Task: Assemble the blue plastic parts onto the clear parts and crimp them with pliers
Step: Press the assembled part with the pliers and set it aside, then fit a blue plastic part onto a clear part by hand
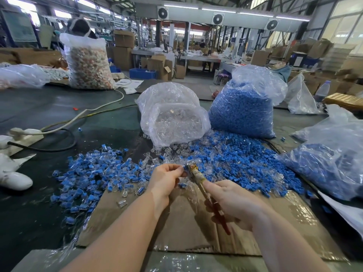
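My left hand (167, 178) pinches a small blue-and-clear part (185, 167) at its fingertips. My right hand (233, 203) grips the red handles of the pliers (198, 178), whose tape-wrapped jaws close around that part. A heap of loose blue parts (235, 156) mixed with clear ones lies right of centre. Joined blue-and-clear pieces (94, 173) spread out on the left. Behind stand a bag of clear parts (172, 116) and a bag of blue parts (243, 110).
A cardboard sheet (137, 222) lies under my forearms on the dark table (49, 107). Cables and a power strip (25, 134) are at the left, a white object (13, 180) at the left edge, another bag of blue pieces (330, 161) at the right.
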